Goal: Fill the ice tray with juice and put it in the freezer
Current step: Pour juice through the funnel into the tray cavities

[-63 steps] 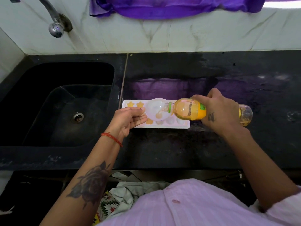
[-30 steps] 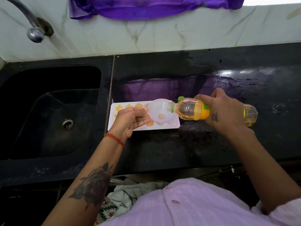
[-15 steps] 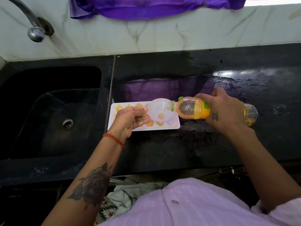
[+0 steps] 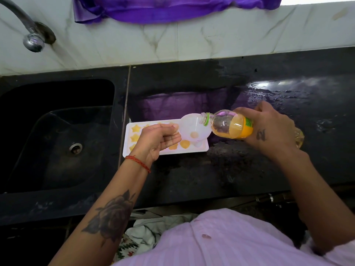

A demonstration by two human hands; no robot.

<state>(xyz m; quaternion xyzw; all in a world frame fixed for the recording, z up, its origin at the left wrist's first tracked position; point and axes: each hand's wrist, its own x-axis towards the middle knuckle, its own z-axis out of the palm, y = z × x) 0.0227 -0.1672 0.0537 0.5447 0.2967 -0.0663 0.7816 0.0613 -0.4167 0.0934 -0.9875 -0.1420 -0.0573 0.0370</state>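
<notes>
No legible text anywhere. The juice bottle (image 4: 230,125) carries a yellow label with a small green patch of print at its edge, too small and blurred to read (no brand or number can be made out). The right hand (image 4: 269,129) bears a dark tattoo mark on its back, character-like, not decipherable.

sink (image 4: 57,131) left | tap (image 4: 31,40) above | purple cloth (image 4: 172,8) on wall | black counter (image 4: 249,169)
</notes>
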